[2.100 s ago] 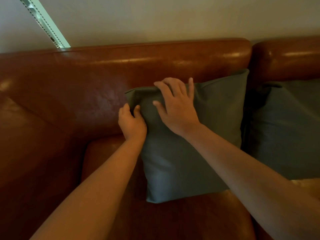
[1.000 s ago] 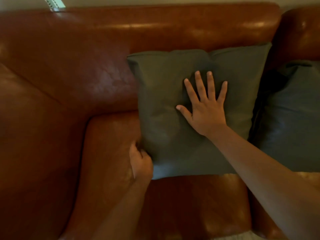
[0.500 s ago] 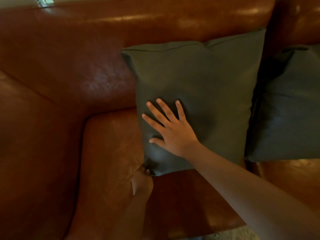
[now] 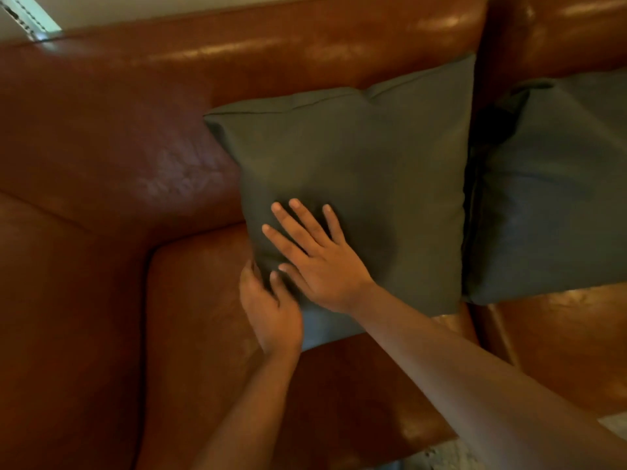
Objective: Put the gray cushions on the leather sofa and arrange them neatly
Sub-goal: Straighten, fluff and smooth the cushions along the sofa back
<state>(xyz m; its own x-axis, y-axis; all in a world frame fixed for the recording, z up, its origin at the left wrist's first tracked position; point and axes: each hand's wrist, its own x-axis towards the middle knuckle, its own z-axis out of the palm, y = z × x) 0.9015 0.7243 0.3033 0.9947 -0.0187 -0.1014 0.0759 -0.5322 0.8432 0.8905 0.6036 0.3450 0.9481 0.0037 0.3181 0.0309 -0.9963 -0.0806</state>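
Note:
A gray cushion [image 4: 366,171] stands upright against the backrest of the brown leather sofa [image 4: 112,137], its bottom edge on the seat. My right hand [image 4: 319,256] lies flat on the cushion's lower left part, fingers straight and spread, pressing the fabric. My left hand [image 4: 271,310] grips the cushion's lower left edge, thumb on the front and fingers wrapped behind it. A second gray cushion [image 4: 549,184] leans on the backrest just to the right, touching the first one's side.
The sofa's wide left armrest [image 4: 68,317] rises beside the seat cushion [image 4: 200,317]. A seam [image 4: 481,320] divides this seat from the one on the right. A pale wall and a light strip [image 4: 30,15] show above the backrest.
My left hand has risen from the cushion's bottom corner to take hold of its lower left edge. My right hand stays pressed on the lower left of the cushion.

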